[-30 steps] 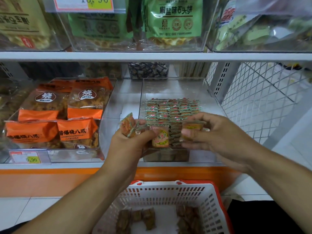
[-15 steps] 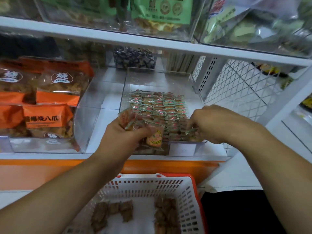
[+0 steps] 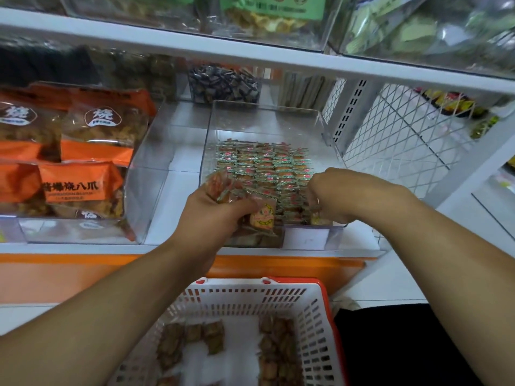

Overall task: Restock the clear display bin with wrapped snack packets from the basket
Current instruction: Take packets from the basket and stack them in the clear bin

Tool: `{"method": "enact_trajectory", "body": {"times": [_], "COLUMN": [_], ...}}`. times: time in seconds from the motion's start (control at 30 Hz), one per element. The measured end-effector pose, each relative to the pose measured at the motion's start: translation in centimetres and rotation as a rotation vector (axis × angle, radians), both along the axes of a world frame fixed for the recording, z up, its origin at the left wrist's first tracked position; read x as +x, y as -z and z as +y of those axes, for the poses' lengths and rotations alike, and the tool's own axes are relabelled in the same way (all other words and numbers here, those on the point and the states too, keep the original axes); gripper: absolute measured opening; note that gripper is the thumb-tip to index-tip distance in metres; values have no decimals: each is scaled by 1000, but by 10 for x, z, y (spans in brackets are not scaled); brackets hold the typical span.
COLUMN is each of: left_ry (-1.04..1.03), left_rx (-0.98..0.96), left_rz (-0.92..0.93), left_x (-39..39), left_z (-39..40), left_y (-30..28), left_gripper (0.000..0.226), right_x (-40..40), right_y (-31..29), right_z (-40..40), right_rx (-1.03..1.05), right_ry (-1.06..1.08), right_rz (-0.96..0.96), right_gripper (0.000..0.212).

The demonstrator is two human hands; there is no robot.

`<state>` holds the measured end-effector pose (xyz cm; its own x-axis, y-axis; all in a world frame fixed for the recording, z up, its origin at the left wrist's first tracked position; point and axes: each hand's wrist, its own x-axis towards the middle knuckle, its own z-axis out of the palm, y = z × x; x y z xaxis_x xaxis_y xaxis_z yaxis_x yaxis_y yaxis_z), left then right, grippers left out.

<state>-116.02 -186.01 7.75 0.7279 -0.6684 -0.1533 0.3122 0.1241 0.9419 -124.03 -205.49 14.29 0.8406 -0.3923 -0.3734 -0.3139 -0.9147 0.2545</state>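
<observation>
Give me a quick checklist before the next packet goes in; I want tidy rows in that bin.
1. Left hand holds spare snack packets: ok.
2. Right hand has its packet at the front row of the clear display bin: ok, though its fingers hide the packet.
3. Free room behind the rows: ok.
4. Rows already placed lie neat: ok.
5. Basket has packets left: ok.
6. Packet fully seated: cannot tell.
</observation>
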Motion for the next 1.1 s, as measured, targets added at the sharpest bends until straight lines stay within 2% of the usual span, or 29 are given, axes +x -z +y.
{"method": "enact_trajectory", "body": {"times": [0.07, 0.1, 0.13, 0.2, 0.23, 0.27, 0.33, 0.4, 0.5, 0.6, 0.67, 0.73, 0.8, 0.9, 1.0, 1.1], "left_ry": [-5, -9, -14, -19, -11, 4, 43, 74, 105, 121, 105, 28, -114, -239, -218, -179], "left_rx": [-15, -23, -29, -40, -49, -59, -77, -82, -61, -41, -38, -53, -78, -84, -51, 9], "left_rz": [15, 20, 21, 23, 24, 23, 14, -11, -36, -34, -39, -84, -177, -299, -282, -246], "left_x": [1, 1, 1, 1, 0, 0, -1, -1, 0, 1, 1, 2, 6, 17, 26, 30], "left_z": [-1, -1, -1, -2, -3, -3, -3, -3, -1, 0, 1, 2, 5, 12, 14, 13], "left_y": [0, -1, -1, -2, -2, -2, -2, -3, -4, -5, -6, -10, -16, -28, -33, -32], "left_gripper": [31, 31, 32, 35, 36, 36, 36, 36, 34, 28, 24, 17, 19, 20, 22, 40], "right_x": [-5, -9, -15, -28, -32, -35, -32, -28, -28, -25, -20, -14, -6, 20, 66, 122], "right_y": [-10, -16, -20, -26, -25, -22, -12, -5, 1, 6, 9, 9, 5, 5, 22, 41], "right_z": [-8, -12, -13, -8, -3, 3, 13, 16, 15, 15, 17, 15, 11, 8, 9, 8], "right_rx": [133, 287, 522, 1129, 1341, 1428, 1354, 1322, 1376, 1459, 1439, 1359, 1265, 1112, 877, 678], "right_ry": [20, 45, 85, 181, 208, 190, 133, 189, 289, 290, 274, 207, 152, 174, 166, 118], "right_rz": [-162, -279, -379, -452, -445, -438, -497, -559, -477, -367, -377, -436, -520, -688, -826, -786], "right_gripper": [15, 13, 14, 21, 25, 28, 34, 43, 58, 58, 59, 55, 53, 57, 60, 63]}}
